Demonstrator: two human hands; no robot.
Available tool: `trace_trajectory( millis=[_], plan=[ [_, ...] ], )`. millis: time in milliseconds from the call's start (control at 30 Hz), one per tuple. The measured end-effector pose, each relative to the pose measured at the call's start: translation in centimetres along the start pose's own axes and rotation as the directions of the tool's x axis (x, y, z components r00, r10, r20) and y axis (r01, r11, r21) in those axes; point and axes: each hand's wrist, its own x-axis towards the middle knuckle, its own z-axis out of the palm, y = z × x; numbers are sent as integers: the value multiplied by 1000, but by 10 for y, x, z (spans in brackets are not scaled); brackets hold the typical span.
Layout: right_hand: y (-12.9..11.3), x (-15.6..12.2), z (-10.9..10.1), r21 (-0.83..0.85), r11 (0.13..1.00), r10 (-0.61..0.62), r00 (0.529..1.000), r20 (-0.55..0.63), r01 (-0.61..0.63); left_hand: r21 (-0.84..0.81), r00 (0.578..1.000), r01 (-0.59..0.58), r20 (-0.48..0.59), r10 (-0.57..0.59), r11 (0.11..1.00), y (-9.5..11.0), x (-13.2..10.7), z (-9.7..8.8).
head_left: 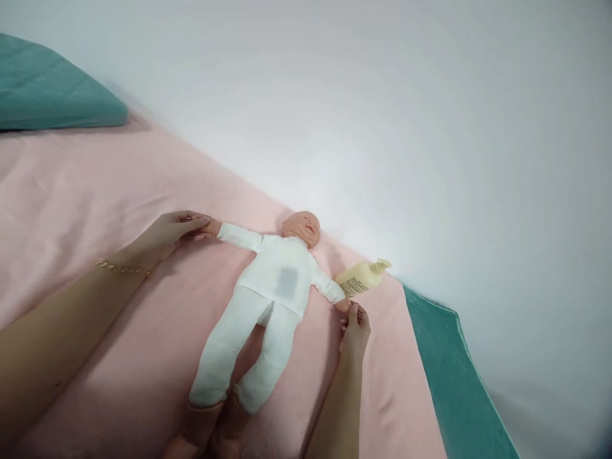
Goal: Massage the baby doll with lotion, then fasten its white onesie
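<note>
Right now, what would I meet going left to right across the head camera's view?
Green cloth at upper left → person's left hand → doll's head → yellow bottle → green cloth at right.

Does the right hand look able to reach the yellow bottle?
Probably yes: the yellow bottle lies close by, its pump end clear of the doll's arm. But the right hand seems to pinch the doll's hand, so it would likely need to let go first.
</note>
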Motion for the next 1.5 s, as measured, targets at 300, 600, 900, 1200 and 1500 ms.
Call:
trace_trajectory(
  millis=[300, 600, 900, 1200, 1500],
  plan=[
    [-42, 17, 53, -61, 989, -134, 989, 63, 137, -234, 996, 92, 7, -93, 968, -1, 8, 0],
    [-24, 9, 26, 10, 997, -77, 997, 2, 77, -275, 995, 94, 58, -81, 957, 0, 7, -3],
    [14, 10, 3, 198, 976, 125, 981, -147, -95, -218, 997, 70, 60, -58, 973, -9, 15, -7],
    [19, 9, 5, 255, 961, 165, 964, -209, -109, -211, 998, 65, 29, -60, 975, -5, 10, -4],
    [20, 14, 10, 334, 939, 141, 980, -137, -88, -323, 995, 90, 63, -74, 942, 0, 8, -2]
  ],
)
